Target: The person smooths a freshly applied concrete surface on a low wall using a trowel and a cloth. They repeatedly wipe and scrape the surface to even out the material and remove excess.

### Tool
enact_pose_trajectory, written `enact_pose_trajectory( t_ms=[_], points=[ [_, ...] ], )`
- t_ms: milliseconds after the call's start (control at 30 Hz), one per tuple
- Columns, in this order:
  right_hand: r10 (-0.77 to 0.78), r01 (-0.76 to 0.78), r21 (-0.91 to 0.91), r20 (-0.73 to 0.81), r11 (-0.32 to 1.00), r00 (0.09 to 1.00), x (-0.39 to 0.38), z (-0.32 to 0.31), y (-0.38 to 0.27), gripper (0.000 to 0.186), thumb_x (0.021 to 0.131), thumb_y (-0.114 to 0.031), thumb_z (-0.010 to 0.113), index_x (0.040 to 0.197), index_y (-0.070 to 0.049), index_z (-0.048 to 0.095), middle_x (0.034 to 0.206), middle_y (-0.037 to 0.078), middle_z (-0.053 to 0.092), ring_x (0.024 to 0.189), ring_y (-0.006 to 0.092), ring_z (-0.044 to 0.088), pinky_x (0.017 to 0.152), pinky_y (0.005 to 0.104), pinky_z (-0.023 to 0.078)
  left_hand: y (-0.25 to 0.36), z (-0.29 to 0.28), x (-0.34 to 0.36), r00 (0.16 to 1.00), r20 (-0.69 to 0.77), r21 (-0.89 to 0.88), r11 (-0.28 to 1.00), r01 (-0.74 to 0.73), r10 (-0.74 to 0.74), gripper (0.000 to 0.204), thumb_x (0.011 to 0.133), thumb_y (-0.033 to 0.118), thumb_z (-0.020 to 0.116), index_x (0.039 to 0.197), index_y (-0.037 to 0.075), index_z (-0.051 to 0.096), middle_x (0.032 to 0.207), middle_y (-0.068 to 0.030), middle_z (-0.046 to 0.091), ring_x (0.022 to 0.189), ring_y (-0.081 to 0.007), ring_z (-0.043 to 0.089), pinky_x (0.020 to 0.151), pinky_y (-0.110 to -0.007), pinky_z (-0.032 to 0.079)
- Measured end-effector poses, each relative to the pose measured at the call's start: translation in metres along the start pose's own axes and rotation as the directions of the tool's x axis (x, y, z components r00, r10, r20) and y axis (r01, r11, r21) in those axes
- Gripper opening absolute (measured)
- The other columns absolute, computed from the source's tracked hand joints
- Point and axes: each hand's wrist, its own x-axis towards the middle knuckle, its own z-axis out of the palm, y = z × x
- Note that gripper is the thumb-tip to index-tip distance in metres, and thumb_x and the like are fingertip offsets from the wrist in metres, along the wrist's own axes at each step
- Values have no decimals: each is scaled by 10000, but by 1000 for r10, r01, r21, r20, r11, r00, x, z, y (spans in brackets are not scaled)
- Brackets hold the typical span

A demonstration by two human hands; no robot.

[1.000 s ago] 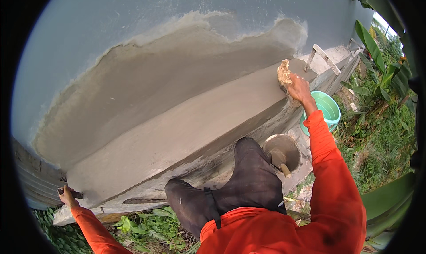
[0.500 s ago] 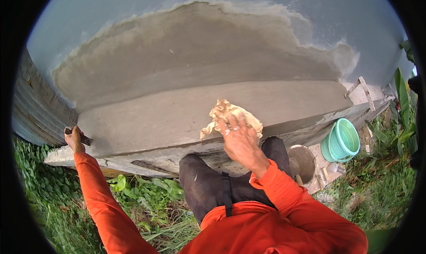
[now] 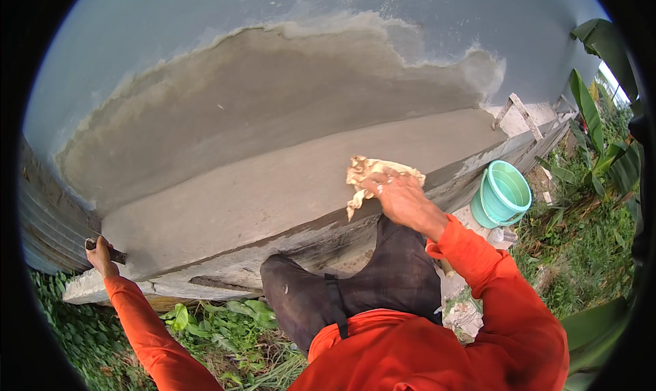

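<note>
A crumpled cream-yellow cloth (image 3: 383, 169) is under the fingers of my right hand (image 3: 408, 201), over the front edge of a smooth grey cement ledge (image 3: 287, 179). Part of the cloth hangs loose beside my fingers. At the ledge's far left end, my left hand (image 3: 102, 258) is closed round a short dark hand tool (image 3: 117, 256). My fist hides most of the tool, so its exact kind cannot be made out. Behind the ledge, a brown-grey patch of plaster (image 3: 266, 90) with a ragged pale edge covers the lower part of a blue-grey wall (image 3: 205, 8).
A turquoise bucket (image 3: 502, 194) stands beyond my right knee. A whitish frame-like piece (image 3: 517, 114) rests at the ledge's right end. Corrugated sheeting (image 3: 51, 220) borders the left end. Green plants (image 3: 219, 329) grow below the ledge, and large leaves (image 3: 589, 111) stand at right.
My right hand has moved right with the cloth along the ledge's front edge. My view has shifted, and my left hand still grips the dark tool at the left end.
</note>
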Motion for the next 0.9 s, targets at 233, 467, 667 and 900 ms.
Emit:
enact_pose_trajectory(
  t_ms=[233,467,667,900],
  points=[
    [551,-547,-100,19,831,834,4,-20,97,706,886,-10,597,1580,31,478,1135,278,776,1078,483,741,961,590,564,5,3,-8,998,-57,21,1000,8,-7,162,887,65,677,927,110,527,740,-5,560,608,-132,562,589,-318,483],
    [-347,331,392,-31,858,937,89,19,-248,548,1072,-99,496,1586,87,462,1369,375,653,1014,457,742,790,546,618,10,3,-9,999,-46,52,999,-2,5,168,894,64,681,948,110,530,738,-5,560,598,-132,572,583,-316,502],
    [-276,421,423,-362,802,890,108,-24,-246,240,988,-30,549,1225,-19,580,1096,256,696,870,471,752,700,601,597,16,6,-17,999,-31,49,999,18,-16,163,891,63,683,934,118,536,722,3,553,586,-132,581,574,-309,501],
    [204,-208,35,93,978,975,156,2,-166,422,864,53,618,1285,55,590,1088,356,741,952,536,744,830,620,594,34,19,-38,989,-131,23,998,-63,66,132,822,62,659,847,89,532,705,18,522,575,-111,519,536,-321,456]
  ],
)
